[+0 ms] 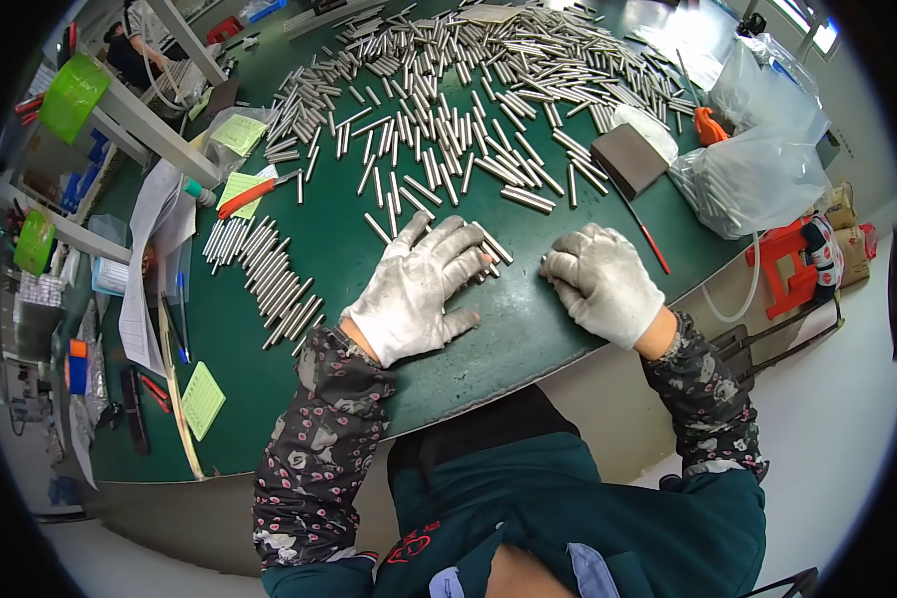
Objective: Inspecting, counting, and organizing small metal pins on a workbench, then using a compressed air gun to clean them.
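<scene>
My left hand [416, 286], in a worn white glove, lies palm down with its fingers stretched out and the thumb apart. Its fingertips rest against the near edge of the spread of metal rods [451, 128], and a few short metal rods [495, 244] show beside and under them. My right hand [604, 283], also gloved, is closed at the table's front edge, fingers curled in; whatever they may hold is hidden. To the left of my left hand, several metal rods [278, 282] lie side by side in a slanting row.
The green table [488, 364] carries a dark block [629, 159], a red-handled thin tool [655, 247] and clear plastic bags [752, 179] at right. At left are an orange-handled knife [247, 198], a wooden strip [174, 399], papers [148, 264] and a green card [202, 401].
</scene>
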The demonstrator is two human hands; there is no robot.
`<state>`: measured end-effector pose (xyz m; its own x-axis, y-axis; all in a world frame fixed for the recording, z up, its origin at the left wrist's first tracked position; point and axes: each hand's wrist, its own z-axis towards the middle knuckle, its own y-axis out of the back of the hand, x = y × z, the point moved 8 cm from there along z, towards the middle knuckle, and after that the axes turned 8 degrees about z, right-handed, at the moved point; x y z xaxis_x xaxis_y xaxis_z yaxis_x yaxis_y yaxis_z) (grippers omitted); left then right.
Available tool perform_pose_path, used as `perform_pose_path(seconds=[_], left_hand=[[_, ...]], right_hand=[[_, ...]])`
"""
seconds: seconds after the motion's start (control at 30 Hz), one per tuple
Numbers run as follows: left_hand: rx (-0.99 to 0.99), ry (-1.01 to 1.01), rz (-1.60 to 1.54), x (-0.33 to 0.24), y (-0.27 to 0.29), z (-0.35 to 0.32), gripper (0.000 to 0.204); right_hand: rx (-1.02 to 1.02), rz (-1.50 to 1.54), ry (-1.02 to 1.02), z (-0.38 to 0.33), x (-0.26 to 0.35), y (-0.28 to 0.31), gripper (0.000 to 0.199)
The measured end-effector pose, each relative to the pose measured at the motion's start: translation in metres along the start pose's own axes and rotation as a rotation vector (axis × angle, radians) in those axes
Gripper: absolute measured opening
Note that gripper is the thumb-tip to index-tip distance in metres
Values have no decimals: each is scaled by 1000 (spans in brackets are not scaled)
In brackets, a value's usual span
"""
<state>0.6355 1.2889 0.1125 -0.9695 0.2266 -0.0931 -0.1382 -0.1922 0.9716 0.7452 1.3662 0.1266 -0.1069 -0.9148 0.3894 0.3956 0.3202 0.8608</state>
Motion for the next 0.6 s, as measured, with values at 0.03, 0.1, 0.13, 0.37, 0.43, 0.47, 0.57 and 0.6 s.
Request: perform_pose_path(seconds=[0.03, 0.1, 0.13, 0.37, 0.43, 0.47, 0.57, 0.6], left_hand=[[-7, -15, -31, 0, 0, -3, 58], [-3, -14, -59, -1, 0, -5, 59], [1, -19, -70, -3, 0, -6, 60], [-208, 260, 117, 8, 6, -5, 83], [-84, 261, 167, 5, -5, 4, 84], [-107, 238, 68, 5, -5, 6, 93], [-123, 186, 14, 8, -7, 4, 94], [-141, 175, -11, 9, -5, 0, 94]], right_hand=[[-4, 1, 0, 4, 0, -4, 14], [-118, 15, -34, 12, -5, -7, 16], [-171, 34, -62, 13, -8, -8, 20], [-248, 741, -424, 15, -48, -33, 38], [-200, 775, -427, 18, -43, -33, 43], [-185, 805, -379, 19, -40, -35, 43], [-144, 853, -322, 23, -31, -40, 44], [-99, 923, -384, 23, -27, -41, 44]])
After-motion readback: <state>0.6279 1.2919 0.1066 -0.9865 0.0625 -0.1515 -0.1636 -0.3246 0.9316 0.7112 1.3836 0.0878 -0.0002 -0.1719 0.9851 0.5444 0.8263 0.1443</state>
